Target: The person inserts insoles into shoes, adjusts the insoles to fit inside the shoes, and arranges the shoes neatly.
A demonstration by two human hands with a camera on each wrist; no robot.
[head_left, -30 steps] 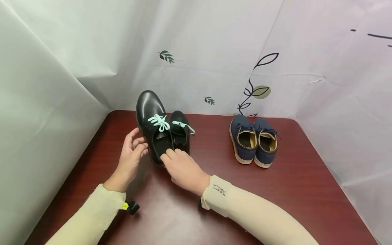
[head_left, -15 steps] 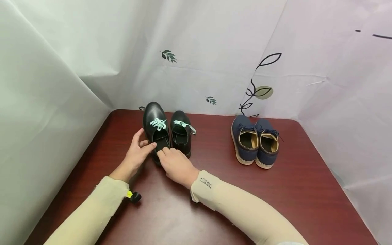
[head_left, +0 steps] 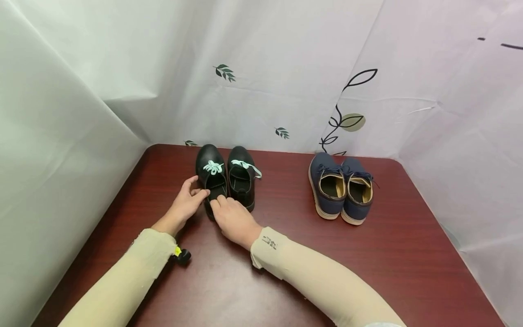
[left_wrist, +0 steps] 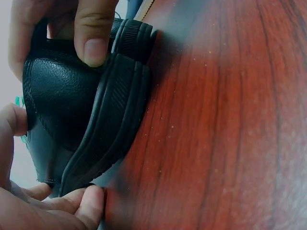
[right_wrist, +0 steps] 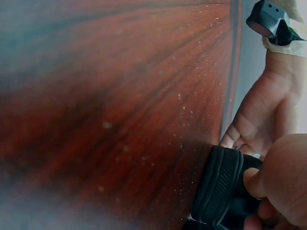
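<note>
A black leather lace-up shoe (head_left: pixel 209 156) with a mint-green bow stands near the table's back left, toe away from me. My right hand (head_left: pixel 234 221) pinches its heel collar, with the thumb outside on the heel (left_wrist: pixel 67 91) in the left wrist view. On its left side, my left hand (head_left: pixel 185 204) holds the shoe between thumb and fingers; those fingertips lie low by the sole (left_wrist: pixel 115 110). Close on the right is the matching black shoe (head_left: pixel 242 197), its mint lace trailing to the right. The heel of the held shoe is partly hidden by my right hand.
A pair of navy lace-up shoes (head_left: pixel 328 200) with pale soles stands farther right on the dark red table (head_left: pixel 400 254). White patterned sheeting (head_left: pixel 261 81) hangs behind the table and along both sides. A small black camera (head_left: pixel 184 257) sits on my left wrist.
The held black shoe has come down from a raised, tilted position to the table, beside its mate. Both hands went with it, and my left hand closed in along its side.
</note>
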